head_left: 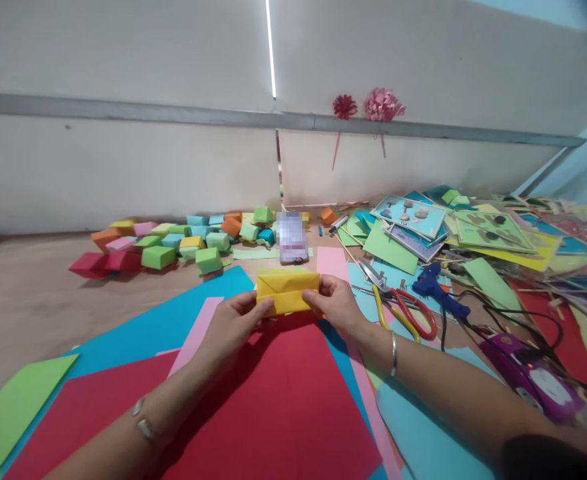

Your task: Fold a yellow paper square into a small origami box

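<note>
A folded piece of yellow paper (287, 289) is held up between both hands over the coloured sheets. Its left end is pinched by my left hand (246, 317), thumb in front and fingers behind. At the other end, my right hand (336, 303) grips it with the thumb pressed on the front. Diagonal and straight crease lines show on its face. Beneath lies a large red sheet (273, 400), with a blue sheet (173, 313) and a pink strip (198, 340) partly under it.
Several folded paper cubes (158, 257) sit at the back left. A phone-like item (292, 240), blurred, stands behind the yellow paper. To the right are scissors (403, 307), a blue glue gun (438, 290), a purple device (530, 373) with cords, and stacked cards (410, 217).
</note>
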Tool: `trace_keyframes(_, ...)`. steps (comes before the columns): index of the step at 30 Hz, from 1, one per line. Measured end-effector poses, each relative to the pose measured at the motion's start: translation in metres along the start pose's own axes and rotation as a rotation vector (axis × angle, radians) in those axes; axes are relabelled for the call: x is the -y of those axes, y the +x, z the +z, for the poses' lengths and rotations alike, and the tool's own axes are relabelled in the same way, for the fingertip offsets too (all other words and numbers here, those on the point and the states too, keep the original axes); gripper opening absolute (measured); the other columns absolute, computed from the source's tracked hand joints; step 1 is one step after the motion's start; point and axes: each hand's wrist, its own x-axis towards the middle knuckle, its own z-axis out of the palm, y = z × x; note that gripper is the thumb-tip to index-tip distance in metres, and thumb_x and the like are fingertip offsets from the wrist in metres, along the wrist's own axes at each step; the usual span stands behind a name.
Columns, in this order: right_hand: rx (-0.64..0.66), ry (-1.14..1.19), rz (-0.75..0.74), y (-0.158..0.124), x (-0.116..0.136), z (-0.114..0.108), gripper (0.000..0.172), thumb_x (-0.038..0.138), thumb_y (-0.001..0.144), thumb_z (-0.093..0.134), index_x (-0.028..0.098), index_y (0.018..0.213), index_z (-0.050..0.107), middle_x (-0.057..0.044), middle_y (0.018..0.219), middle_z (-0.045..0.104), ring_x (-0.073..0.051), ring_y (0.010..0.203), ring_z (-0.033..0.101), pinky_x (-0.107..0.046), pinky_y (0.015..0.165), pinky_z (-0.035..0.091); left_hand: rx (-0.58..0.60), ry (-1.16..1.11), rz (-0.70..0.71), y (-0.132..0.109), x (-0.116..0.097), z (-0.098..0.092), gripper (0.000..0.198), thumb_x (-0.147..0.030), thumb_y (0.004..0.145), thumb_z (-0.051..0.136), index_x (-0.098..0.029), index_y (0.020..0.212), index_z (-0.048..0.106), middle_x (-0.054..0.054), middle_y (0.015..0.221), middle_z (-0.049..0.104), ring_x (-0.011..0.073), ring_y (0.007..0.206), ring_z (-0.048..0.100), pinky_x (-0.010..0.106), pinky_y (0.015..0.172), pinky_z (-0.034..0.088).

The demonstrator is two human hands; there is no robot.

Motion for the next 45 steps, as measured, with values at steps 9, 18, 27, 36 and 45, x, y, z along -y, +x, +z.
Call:
trace_keyframes(9, 0.129, -0.033, 0.034, 0.001, 0.011, -0.004, 0.025, 0.032, 0.067, 0.076, 0.016, 0.086, 0.07, 0.0, 0.073, 0.068, -0.01, 0.057, 0.058, -0.019, 0.047, 0.045, 0.088, -0.067, -0.025, 0.007, 0.004, -0.013, 0.042, -0.037, 0.068, 0.085, -0.015, 0.102, 0.076, 0.012, 0.093, 0.077, 0.0174, 0.062, 0.064, 0.023, 0.049, 0.047)
trace_keyframes(18, 0.216, -0.06, 0.069, -0.004, 0.019, -0.002, 0.026, 0.028, 0.067, 0.076, 0.019, 0.09, 0.07, 0.002, 0.073, 0.07, -0.008, 0.053, 0.057, -0.017, 0.044, 0.048, 0.128, -0.153, -0.049, 0.002, 0.001, -0.007, 0.049, -0.035, 0.065, 0.087, -0.014, 0.108, 0.073, 0.014, 0.099, 0.078, 0.0263, 0.077, 0.073, 0.031, 0.064, 0.056)
trace_keyframes(27, 0.152, -0.051, 0.132, -0.003, 0.025, -0.003, 0.028, 0.021, 0.064, 0.071, 0.016, 0.091, 0.076, 0.002, 0.069, 0.07, -0.008, 0.047, 0.058, -0.017, 0.041, 0.047, 0.1, -0.13, -0.063, 0.005, 0.003, -0.008, 0.04, -0.036, 0.065, 0.087, -0.015, 0.098, 0.075, 0.012, 0.093, 0.078, 0.0227, 0.073, 0.072, 0.03, 0.061, 0.057)
trace_keyframes(36, 0.163, 0.028, 0.238, 0.01, 0.016, -0.013, 0.014, 0.018, 0.056, 0.066, 0.019, 0.064, 0.078, -0.001, 0.05, 0.064, -0.008, 0.04, 0.053, -0.017, 0.036, 0.039, 0.077, -0.209, -0.21, 0.014, -0.004, -0.018, 0.019, -0.02, 0.061, 0.084, -0.016, 0.077, 0.075, 0.009, 0.073, 0.076, 0.0217, 0.063, 0.072, 0.029, 0.058, 0.057)
trace_keyframes(45, -0.009, -0.015, -0.251, -0.011, 0.014, 0.005, 0.019, 0.018, 0.072, 0.062, 0.026, 0.075, 0.08, -0.003, 0.096, 0.073, -0.011, 0.062, 0.064, -0.027, 0.056, 0.055, 0.181, -0.507, -0.033, -0.007, -0.007, 0.013, 0.056, -0.059, 0.064, 0.085, -0.027, 0.109, 0.073, 0.007, 0.13, 0.07, 0.0303, 0.13, 0.057, 0.037, 0.101, 0.05)
